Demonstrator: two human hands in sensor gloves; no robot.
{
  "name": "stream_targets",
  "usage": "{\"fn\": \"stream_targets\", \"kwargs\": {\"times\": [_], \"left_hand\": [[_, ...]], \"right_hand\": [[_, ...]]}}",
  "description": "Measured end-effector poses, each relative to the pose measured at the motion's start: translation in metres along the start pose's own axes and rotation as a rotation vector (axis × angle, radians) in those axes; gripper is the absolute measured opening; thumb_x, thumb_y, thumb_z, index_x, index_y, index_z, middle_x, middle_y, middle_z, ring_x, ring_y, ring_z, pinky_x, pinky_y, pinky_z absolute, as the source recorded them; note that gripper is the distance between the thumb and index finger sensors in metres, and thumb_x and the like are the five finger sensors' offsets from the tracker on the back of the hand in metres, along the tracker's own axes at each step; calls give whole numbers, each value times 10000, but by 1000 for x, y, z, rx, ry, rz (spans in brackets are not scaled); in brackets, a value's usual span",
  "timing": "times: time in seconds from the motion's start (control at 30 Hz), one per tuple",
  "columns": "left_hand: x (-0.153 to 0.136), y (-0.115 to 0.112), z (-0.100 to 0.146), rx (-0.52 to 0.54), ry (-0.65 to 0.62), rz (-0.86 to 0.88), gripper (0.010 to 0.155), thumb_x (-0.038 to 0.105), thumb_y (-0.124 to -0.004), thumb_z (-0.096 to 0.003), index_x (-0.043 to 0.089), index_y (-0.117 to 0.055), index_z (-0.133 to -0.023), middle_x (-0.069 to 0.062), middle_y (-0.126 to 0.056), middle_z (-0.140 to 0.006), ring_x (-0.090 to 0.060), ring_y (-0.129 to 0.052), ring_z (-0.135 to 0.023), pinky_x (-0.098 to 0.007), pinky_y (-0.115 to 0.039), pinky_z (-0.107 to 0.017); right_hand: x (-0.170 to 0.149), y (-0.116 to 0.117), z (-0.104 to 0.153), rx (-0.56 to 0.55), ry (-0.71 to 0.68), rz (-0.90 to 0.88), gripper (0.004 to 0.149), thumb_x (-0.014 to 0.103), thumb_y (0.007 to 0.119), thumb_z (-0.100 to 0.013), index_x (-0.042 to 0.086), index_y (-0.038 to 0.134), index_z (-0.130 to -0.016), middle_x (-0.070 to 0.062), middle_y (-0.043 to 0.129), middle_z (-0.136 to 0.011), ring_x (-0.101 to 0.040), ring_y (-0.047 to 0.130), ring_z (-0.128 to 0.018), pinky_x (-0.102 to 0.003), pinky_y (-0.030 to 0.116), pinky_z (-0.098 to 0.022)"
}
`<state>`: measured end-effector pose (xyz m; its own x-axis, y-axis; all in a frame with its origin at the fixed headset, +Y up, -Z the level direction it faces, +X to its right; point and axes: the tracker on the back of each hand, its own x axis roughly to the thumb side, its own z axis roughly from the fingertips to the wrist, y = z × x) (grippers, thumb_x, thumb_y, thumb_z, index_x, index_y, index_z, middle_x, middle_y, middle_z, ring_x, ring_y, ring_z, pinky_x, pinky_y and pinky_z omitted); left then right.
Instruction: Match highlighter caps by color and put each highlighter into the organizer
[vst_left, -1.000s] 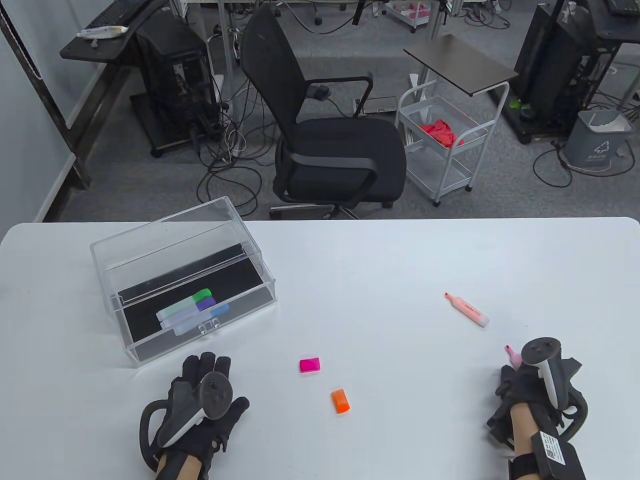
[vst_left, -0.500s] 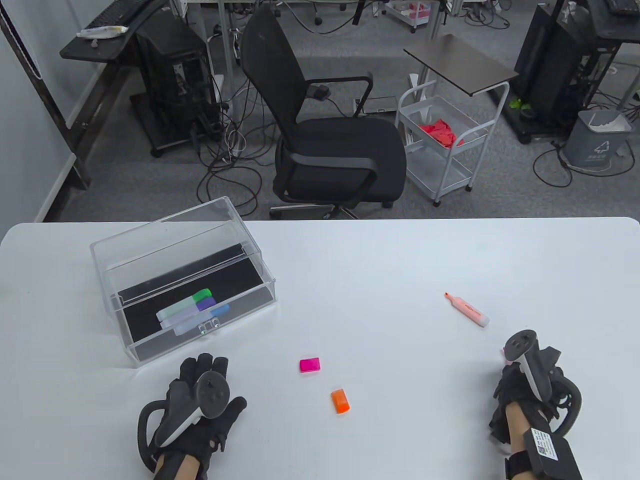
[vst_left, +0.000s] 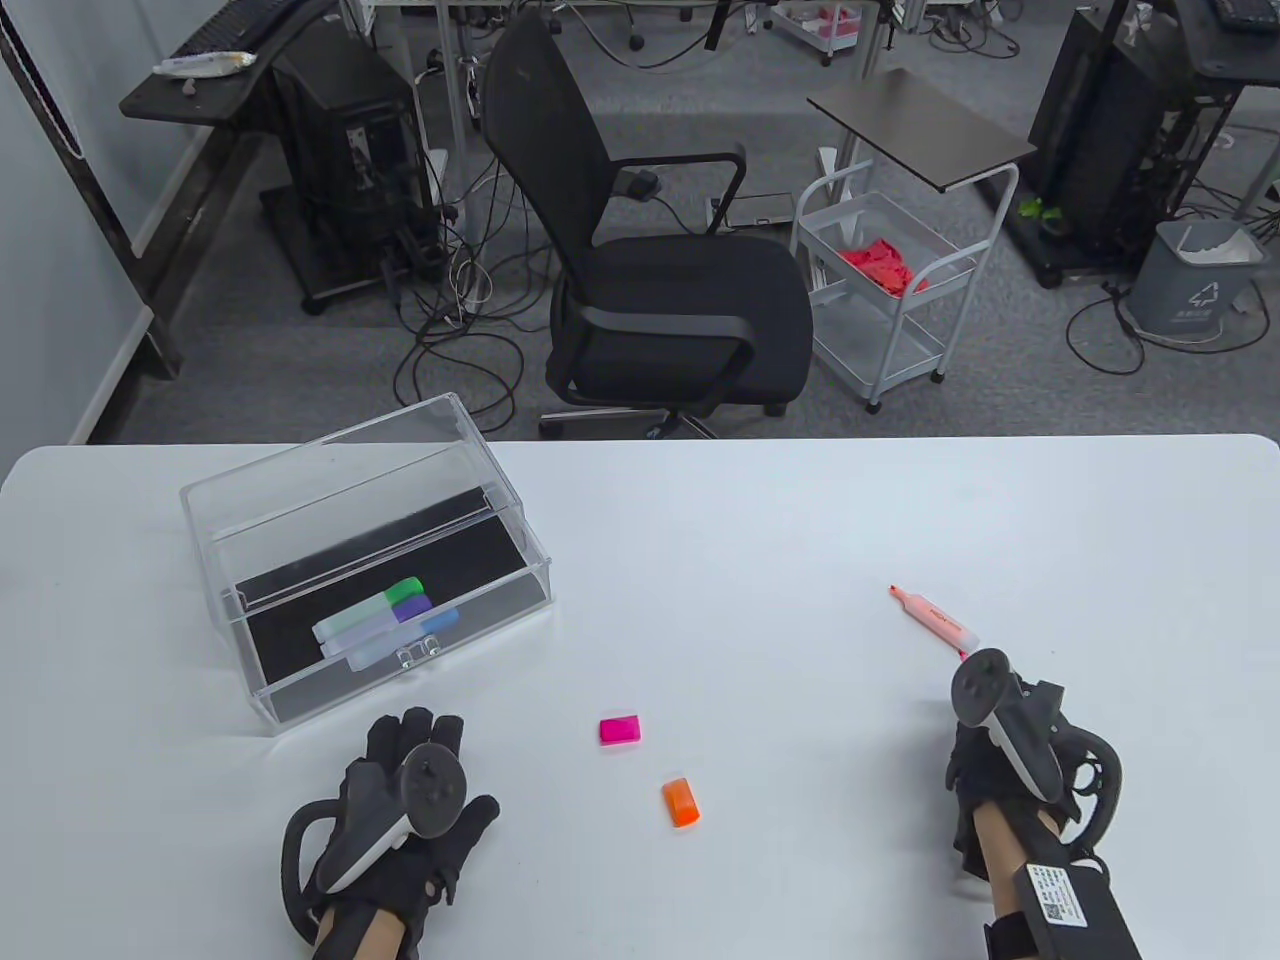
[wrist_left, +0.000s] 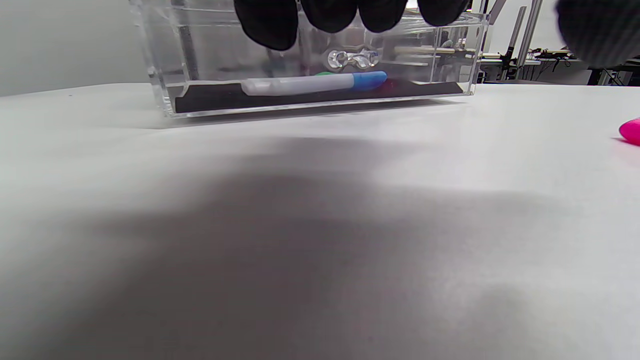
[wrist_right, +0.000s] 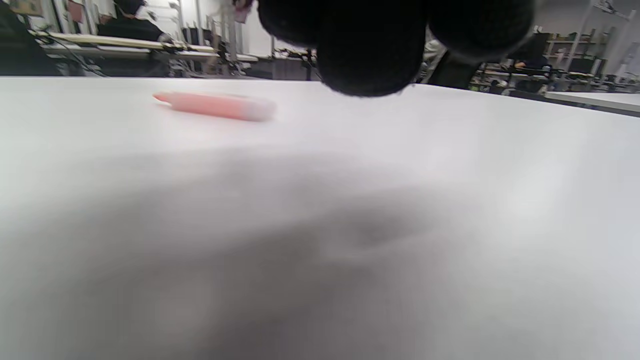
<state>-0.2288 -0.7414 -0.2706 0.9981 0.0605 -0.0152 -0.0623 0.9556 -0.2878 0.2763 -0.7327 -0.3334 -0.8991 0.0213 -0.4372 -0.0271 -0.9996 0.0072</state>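
My right hand (vst_left: 975, 775) is curled round an uncapped pink highlighter; only its tip (vst_left: 963, 655) shows past the tracker. An uncapped orange highlighter (vst_left: 935, 620) lies on the table just beyond that hand and also appears in the right wrist view (wrist_right: 215, 106). A pink cap (vst_left: 620, 730) and an orange cap (vst_left: 681, 802) lie loose at the table's middle front. My left hand (vst_left: 410, 745) rests flat with its fingers spread, in front of the clear organizer (vst_left: 470, 500). Green, purple and blue capped highlighters (vst_left: 385, 620) lie in the organizer.
In the left wrist view the organizer's front wall (wrist_left: 165, 60) is close, with the blue highlighter (wrist_left: 320, 83) behind it and the pink cap (wrist_left: 631, 131) at the right edge. A black office chair (vst_left: 660, 300) stands beyond the table's far edge.
My right hand has moved left and away from me with the pink highlighter, ending close to the orange highlighter's near end. The left hand and both caps have stayed put.
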Motion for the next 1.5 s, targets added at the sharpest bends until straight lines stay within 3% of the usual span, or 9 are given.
{"fn": "stream_targets", "kwargs": {"times": [0.37, 0.6, 0.87, 1.1, 1.23, 1.5], "left_hand": [[6, -1, -2, -6, -23, -15, 867, 753, -559, -444, 381, -165, -1122, 67, -119, -1204, -304, -211, -1176, -513, -401, -847], [9, -3, -4, -16, -35, -24, 866, 752, -558, -445, 380, -164, -1121, 66, -119, -1204, -304, -210, -1175, -513, -400, -847], [17, -5, -4, -17, -64, -41, 869, 753, -561, -444, 379, -166, -1121, 67, -150, -1201, -304, -212, -1177, -512, -406, -846], [26, 0, -5, 9, -138, 21, 874, 747, -596, -445, 371, -195, -1124, 67, -198, -1208, -302, -273, -1183, -490, -450, -844], [47, 12, -16, 45, -175, 2, 868, 727, -651, -451, 364, -248, -1129, 65, -283, -1211, -288, -398, -1182, -476, -508, -836], [95, 22, -54, -20, -217, -85, 877, 686, -751, -444, 370, -300, -1127, 76, -403, -1198, -265, -583, -1142, -473, -572, -824]], "right_hand": [[85, -25, 58, -43, -257, -32, 511, 313, 700, -461, 252, 504, -929, -82, 711, -915, -321, 902, -751, -629, 702, -590], [117, -27, 90, -87, -329, -22, 491, 308, 722, -461, 340, 546, -918, -49, 666, -963, -341, 855, -803, -633, 686, -606], [112, -17, 97, -90, -329, -84, 481, 304, 738, -458, 410, 564, -894, -43, 676, -951, -286, 866, -728, -580, 722, -565], [103, -21, 94, -130, -331, -156, 490, 288, 738, -457, 364, 548, -902, -34, 658, -933, -229, 829, -651, -524, 732, -502], [104, -22, 96, -160, -341, -142, 488, 287, 744, -452, 313, 561, -904, -54, 638, -948, -218, 818, -651, -514, 735, -498], [99, -20, 95, -163, -330, -151, 491, 283, 748, -449, 276, 578, -910, -75, 606, -982, -219, 801, -669, -513, 723, -514]]}}
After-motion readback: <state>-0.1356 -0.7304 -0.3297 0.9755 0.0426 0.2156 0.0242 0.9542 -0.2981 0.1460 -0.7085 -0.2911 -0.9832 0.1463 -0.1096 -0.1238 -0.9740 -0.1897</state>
